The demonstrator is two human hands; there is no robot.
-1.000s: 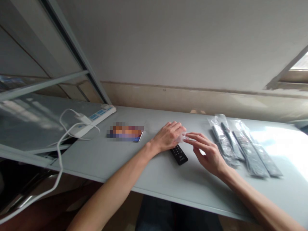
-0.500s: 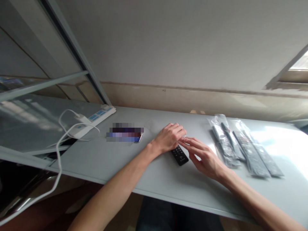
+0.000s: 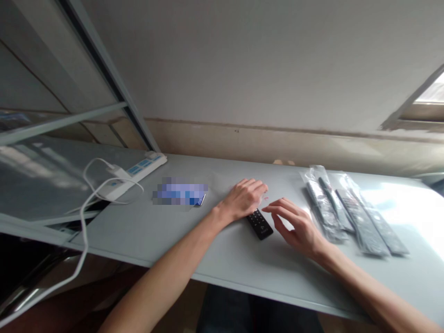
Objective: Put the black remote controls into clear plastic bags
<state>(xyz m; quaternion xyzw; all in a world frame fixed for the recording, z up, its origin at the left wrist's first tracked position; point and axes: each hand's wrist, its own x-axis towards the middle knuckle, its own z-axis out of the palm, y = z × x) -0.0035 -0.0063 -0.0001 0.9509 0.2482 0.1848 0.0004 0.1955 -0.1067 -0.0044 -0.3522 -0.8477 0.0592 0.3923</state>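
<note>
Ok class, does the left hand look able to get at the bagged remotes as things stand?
Probably not directly: the right hand lies between the left hand and the bagged remotes.

The left hand lay flat and palm-down; just to its right, the right hand arched, loosely open and curled downward.

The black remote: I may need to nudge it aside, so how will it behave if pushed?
The remote looks stiff, a rigid plastic bar, so it probably won't flex. Lying flat on the smooth table, it should slide rather than roll or tip.
</note>
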